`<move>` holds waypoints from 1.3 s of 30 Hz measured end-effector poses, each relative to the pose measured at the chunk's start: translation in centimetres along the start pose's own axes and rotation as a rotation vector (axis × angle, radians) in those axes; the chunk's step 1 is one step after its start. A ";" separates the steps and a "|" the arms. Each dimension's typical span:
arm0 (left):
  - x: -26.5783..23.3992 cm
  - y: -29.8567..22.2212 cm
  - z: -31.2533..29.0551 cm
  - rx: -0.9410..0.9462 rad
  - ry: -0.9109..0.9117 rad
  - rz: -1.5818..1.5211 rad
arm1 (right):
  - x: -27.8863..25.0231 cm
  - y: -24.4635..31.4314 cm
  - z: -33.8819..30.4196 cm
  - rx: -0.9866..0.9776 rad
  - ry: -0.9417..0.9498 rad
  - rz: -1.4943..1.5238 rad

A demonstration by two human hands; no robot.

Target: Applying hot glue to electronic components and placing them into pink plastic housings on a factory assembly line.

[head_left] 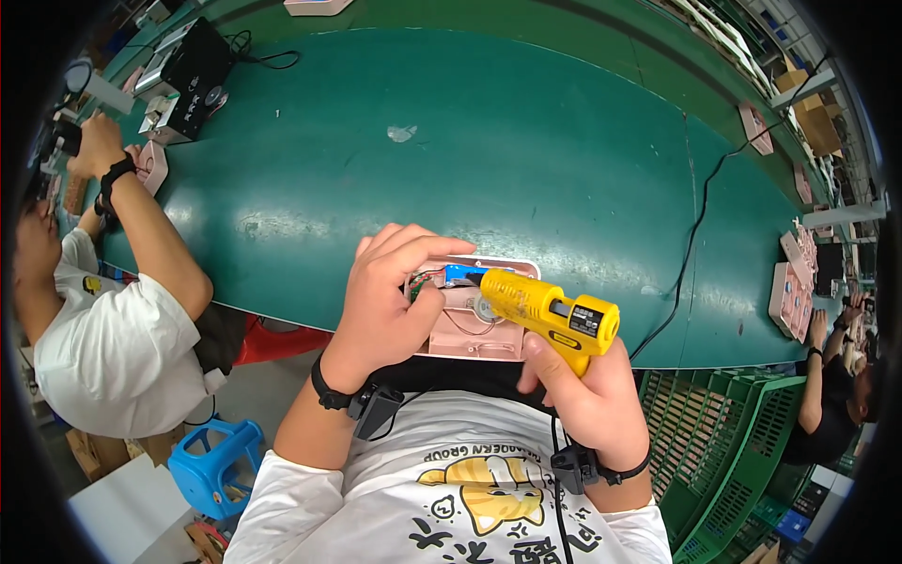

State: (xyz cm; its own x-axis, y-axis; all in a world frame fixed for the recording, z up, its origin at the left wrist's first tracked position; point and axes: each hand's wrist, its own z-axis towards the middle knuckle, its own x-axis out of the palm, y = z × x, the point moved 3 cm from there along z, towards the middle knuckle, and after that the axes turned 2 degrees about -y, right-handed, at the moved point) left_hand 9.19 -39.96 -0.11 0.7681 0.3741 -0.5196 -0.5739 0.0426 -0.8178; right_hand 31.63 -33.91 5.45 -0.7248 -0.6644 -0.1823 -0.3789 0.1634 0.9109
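A yellow hot glue gun (536,301) is gripped by its handle in my right hand (597,395). Its nozzle points left and down into an open pink plastic case (474,346) at the table's near edge. Inside the case lies a blue battery pack (462,274), with the nozzle over its right end. Thin red and dark wires run at its left, beside a small green part. My left hand (390,301) steadies the case at its left side, the index finger along the far rim and the thumb over the wires. A round, pale part (483,310) is partly hidden under the gun.
A black cable (700,216) crosses the green table (564,141) on the right. At far left a co-worker's hand (99,146) is beside a black box device (193,75). More pink cases (792,291) are stacked at right. A green crate (723,451) and a blue stool (216,461) stand below.
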 end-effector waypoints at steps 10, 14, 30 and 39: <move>-0.1 0.6 -0.3 0.014 -0.036 -0.067 | 0.3 0.4 1.0 -0.058 0.136 -0.115; -0.7 -0.1 -1.1 0.090 -0.270 -0.004 | -2.5 -2.1 0.4 -0.081 -0.058 0.230; -1.4 2.5 10.4 -0.060 -0.228 -0.094 | -8.2 -8.1 2.4 -0.424 -0.273 0.640; 0.7 3.5 16.2 0.169 -0.207 -0.077 | -8.1 -7.9 2.3 -0.397 -0.290 0.651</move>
State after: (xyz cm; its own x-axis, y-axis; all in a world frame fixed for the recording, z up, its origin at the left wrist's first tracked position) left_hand 3.13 -24.50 0.65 0.7471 0.5442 -0.3816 -0.5685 0.2257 -0.7911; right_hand 39.22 -28.12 -1.13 -0.8700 -0.3015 0.3902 0.3626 0.1452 0.9206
